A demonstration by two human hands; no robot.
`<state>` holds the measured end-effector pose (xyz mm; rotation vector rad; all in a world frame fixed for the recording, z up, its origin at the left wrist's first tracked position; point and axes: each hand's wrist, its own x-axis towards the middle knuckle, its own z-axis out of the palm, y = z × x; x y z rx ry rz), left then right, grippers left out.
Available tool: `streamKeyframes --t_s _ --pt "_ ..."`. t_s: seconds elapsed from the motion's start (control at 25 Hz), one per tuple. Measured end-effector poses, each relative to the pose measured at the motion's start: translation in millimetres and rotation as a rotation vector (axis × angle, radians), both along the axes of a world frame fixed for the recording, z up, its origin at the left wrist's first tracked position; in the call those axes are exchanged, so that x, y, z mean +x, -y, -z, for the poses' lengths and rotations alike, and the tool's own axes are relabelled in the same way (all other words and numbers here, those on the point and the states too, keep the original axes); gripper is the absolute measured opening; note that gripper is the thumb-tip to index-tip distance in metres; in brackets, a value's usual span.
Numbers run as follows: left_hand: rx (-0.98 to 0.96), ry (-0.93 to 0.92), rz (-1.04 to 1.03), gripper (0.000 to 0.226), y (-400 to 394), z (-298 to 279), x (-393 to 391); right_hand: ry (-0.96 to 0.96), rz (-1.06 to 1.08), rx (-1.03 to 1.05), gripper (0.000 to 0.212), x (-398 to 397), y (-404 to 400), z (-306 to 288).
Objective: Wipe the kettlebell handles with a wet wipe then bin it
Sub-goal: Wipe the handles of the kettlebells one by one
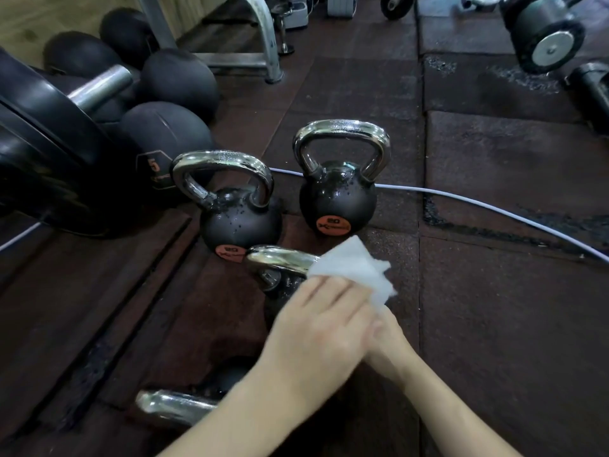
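Two black kettlebells with chrome handles stand on the floor, one on the left (239,222) and one on the right (337,199). A third kettlebell (276,260) stands closer to me, its handle partly under a white wet wipe (354,268). My left hand (321,321) lies over the wipe's near edge with fingers stretched onto it, above that handle's right end. My right hand (387,338) is tucked under the left and pinches the wipe's lower corner; most of it is hidden. A fourth kettlebell's handle (171,405) shows at the bottom left.
Dark rubber floor tiles (494,291) cover the ground. A white cable (494,206) runs behind the kettlebells to the right. Black medicine balls (174,77) and a loaded barbell plate (43,153) crowd the left. A dumbbell (547,41) lies at the far right. No bin is visible.
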<state>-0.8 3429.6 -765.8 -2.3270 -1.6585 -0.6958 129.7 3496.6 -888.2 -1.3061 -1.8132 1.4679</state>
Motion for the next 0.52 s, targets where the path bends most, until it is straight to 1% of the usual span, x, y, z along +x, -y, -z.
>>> streamKeyframes --t_s 0.04,0.08,0.12,0.16,0.24,0.28,0.36,0.4,0.44,0.52 --pt "-0.029 -0.003 -0.052 0.011 -4 0 -15 -0.055 -0.025 -0.042 0.064 5 -7 7" --pt "-0.033 0.026 -0.137 0.016 -8 -3 -30 -0.057 -0.015 -0.07 0.078 7 -11 4" --pt "-0.062 0.063 -0.215 0.023 -10 -7 -43 -0.042 -0.023 -0.067 0.087 2 -11 4" --pt "-0.105 0.13 -0.274 0.026 -15 -10 -54 -0.028 -0.015 -0.063 0.091 3 -11 3" --pt "-0.237 0.221 -0.358 0.024 -23 -8 -72 -0.029 -0.032 -0.074 0.091 2 -9 -1" --pt "-0.291 0.334 -0.413 0.026 -26 -6 -81 -0.035 -0.044 -0.069 0.091 3 -8 -1" --pt "-0.413 0.675 -0.531 0.035 -31 -5 -90 -0.037 -0.026 -0.089 0.09 5 -10 2" --pt "-0.444 0.764 -0.559 0.036 -30 -6 -88 -0.033 -0.034 -0.098 0.09 4 -10 -2" --pt "-0.402 0.756 -0.557 0.033 -28 -7 -82 -0.046 -0.04 -0.101 0.092 3 -11 -3" --pt "-0.248 0.692 -0.552 0.027 -16 0 -69 -0.048 -0.042 -0.105 0.097 3 -10 -4"
